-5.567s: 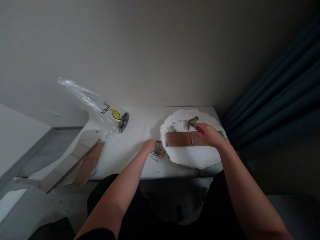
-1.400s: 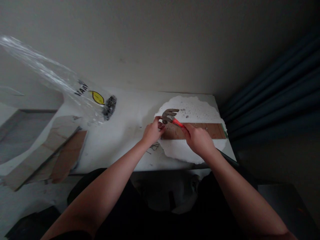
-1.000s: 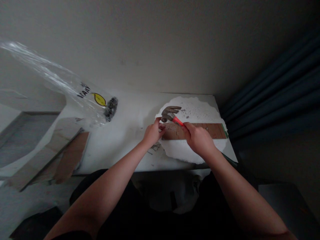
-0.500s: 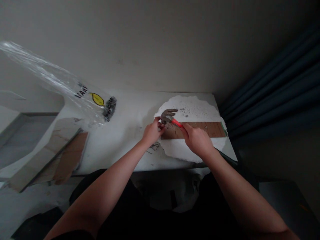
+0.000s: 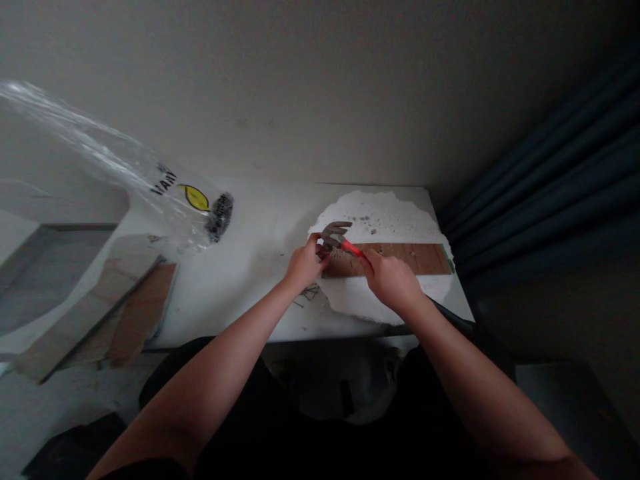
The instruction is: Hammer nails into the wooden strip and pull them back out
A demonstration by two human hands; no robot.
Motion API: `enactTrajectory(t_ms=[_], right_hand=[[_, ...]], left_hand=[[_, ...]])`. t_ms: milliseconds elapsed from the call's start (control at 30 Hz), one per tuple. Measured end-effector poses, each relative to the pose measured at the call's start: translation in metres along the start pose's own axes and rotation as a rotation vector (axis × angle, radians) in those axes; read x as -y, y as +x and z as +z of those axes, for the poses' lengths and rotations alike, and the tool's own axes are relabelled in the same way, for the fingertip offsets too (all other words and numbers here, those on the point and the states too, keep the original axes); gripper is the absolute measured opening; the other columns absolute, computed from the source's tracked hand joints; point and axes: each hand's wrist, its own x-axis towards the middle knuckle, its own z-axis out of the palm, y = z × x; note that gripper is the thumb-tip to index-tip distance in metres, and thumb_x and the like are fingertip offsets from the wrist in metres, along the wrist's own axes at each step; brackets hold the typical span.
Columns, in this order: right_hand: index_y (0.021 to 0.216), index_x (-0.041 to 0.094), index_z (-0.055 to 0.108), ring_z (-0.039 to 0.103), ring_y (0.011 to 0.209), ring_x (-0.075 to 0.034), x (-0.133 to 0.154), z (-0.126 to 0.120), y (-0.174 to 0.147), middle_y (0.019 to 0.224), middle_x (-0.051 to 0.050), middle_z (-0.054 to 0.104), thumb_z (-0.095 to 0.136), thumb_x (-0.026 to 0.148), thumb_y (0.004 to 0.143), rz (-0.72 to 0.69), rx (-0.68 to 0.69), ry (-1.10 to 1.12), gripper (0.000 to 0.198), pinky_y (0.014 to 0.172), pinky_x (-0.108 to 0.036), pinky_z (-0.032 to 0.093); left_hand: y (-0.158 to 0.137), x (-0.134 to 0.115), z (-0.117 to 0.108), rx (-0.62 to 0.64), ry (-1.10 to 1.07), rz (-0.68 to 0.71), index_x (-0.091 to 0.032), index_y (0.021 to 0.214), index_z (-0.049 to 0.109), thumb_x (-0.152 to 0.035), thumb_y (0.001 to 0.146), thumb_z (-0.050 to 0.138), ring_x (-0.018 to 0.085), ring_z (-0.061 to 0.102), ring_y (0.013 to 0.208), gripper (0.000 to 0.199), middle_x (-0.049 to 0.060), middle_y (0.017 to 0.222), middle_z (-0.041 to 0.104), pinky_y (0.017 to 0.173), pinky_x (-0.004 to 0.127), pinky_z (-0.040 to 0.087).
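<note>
My right hand (image 5: 395,279) is wrapped around the red handle of a claw hammer (image 5: 353,248). The hammer's dark metal head is over the left end of a brown wooden board (image 5: 423,259), claw pointing away to the right. Close beside the head, my left hand (image 5: 303,265) has its fingers pinched at the board's left end; whatever they hold is too small or hidden to make out. Under the board lies a white slab with a ragged edge (image 5: 360,300). Several loose nails (image 5: 311,292) lie just below my left hand.
On the left of the white table (image 5: 260,233) stands a clear plastic bag (image 5: 170,193) with dark small pieces at its bottom. Boards (image 5: 137,317) lie over the left front edge. A dark blue curtain (image 5: 550,153) hangs at the right, and a wall (image 5: 320,93) rises behind.
The hammer head has dropped slightly and shifted a little left, with my right hand following. My left hand stays in the same place at the board's end.
</note>
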Motion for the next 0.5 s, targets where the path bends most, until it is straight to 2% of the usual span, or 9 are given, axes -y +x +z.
enactTrajectory(t_ms=[100, 267, 400, 500], right_hand=[[0.131, 0.022, 0.059, 0.069, 0.076, -0.026, 0.0003, 0.0010, -0.0007, 0.088, -0.012, 0.074, 0.020, 0.043, 0.107, -0.002, -0.044, 0.022, 0.050, 0.067, -0.032, 0.042], [0.126, 0.021, 0.062, 0.070, 0.076, -0.027, 0.0003, 0.0018, -0.0011, 0.088, -0.013, 0.074, 0.022, 0.043, 0.107, -0.014, 0.008, 0.003, 0.049, 0.067, -0.033, 0.043], [0.131, 0.022, 0.060, 0.070, 0.078, -0.027, -0.0005, 0.0023, -0.0007, 0.089, -0.012, 0.074, 0.020, 0.043, 0.107, -0.007, -0.024, 0.018, 0.051, 0.068, -0.033, 0.043], [0.126, 0.021, 0.063, 0.070, 0.077, -0.027, -0.0010, 0.0018, -0.0007, 0.088, -0.013, 0.074, 0.021, 0.043, 0.107, -0.005, 0.004, 0.002, 0.050, 0.068, -0.033, 0.044]], left_hand=[[0.0001, -0.0008, 0.0005, 0.004, -0.013, 0.003, -0.021, 0.130, 0.046, -0.021, 0.083, 0.066, 0.024, 0.073, 0.094, 0.051, 0.005, 0.097, 0.077, 0.079, 0.033, 0.053], [-0.0004, -0.0003, 0.0018, -0.010, -0.015, -0.017, -0.021, 0.129, 0.047, -0.023, 0.082, 0.068, 0.025, 0.073, 0.088, 0.051, 0.006, 0.093, 0.077, 0.075, 0.033, 0.052], [-0.0009, 0.0002, 0.0018, -0.004, -0.042, -0.016, -0.022, 0.129, 0.046, -0.023, 0.081, 0.067, 0.024, 0.073, 0.089, 0.052, 0.004, 0.093, 0.077, 0.076, 0.033, 0.052], [-0.0014, 0.0008, 0.0019, -0.017, -0.067, -0.022, -0.022, 0.129, 0.046, -0.022, 0.080, 0.068, 0.024, 0.073, 0.089, 0.053, 0.003, 0.090, 0.077, 0.077, 0.033, 0.052]])
